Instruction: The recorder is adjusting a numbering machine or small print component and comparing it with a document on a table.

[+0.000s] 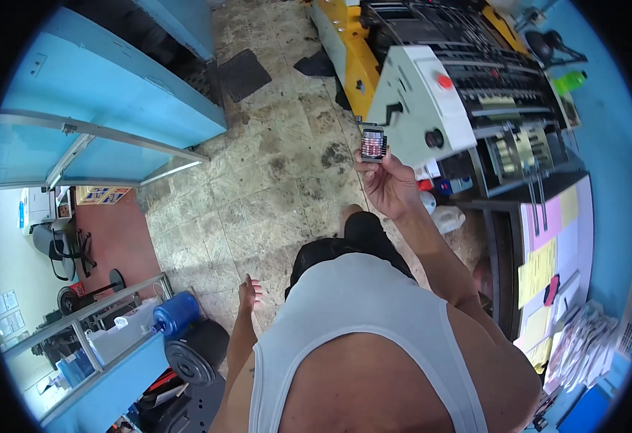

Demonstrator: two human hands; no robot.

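Note:
Raised in front of me, my right hand (389,186) pinches a small dark metal block (372,145) between thumb and fingers. Shiny ridged rows with a reddish tint show on the block's face; its exact kind is unclear. It is held upright, close to the pale grey side panel of a printing machine (420,108). A red knob (444,81) and a black crank handle (394,111) stick out from that panel. Down at my left side hangs my left hand (249,292), fingers apart, holding nothing, above the tiled floor.
A bench with coloured paper sheets (540,267) stands at my right, with a paper pile (583,346) beyond it. Plastic jugs (447,218) sit below the machine. At left are a blue water bottle (177,315), a black bin (199,352) and a glazed door frame (114,133). Dark mats (244,75) lie ahead.

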